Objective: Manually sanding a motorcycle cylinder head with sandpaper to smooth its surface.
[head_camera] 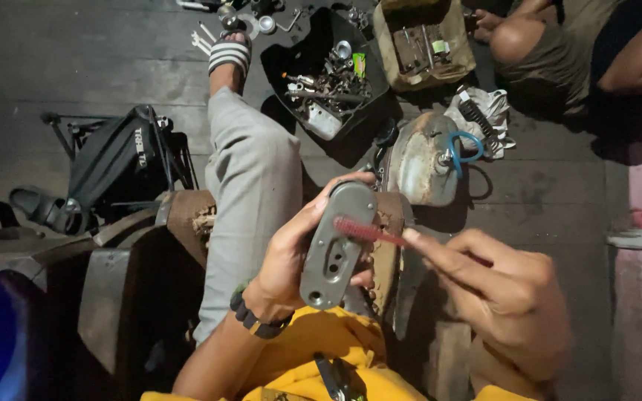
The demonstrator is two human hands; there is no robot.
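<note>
While the flat grey oblong metal cover plate was gripped upright in the left hand, face turned up toward the camera, probably so the surface could be got at, a red-bristled brush was laid across its upper part by the right hand, fingers pinched on the handle. Plate was kept centre frame, just left of the right hand. A black plastic tray of small metal parts was parked at upper centre.

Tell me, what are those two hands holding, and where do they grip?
The left hand grips a grey metal cover around its long edges. The right hand pinches a red brush by its handle end.
</note>
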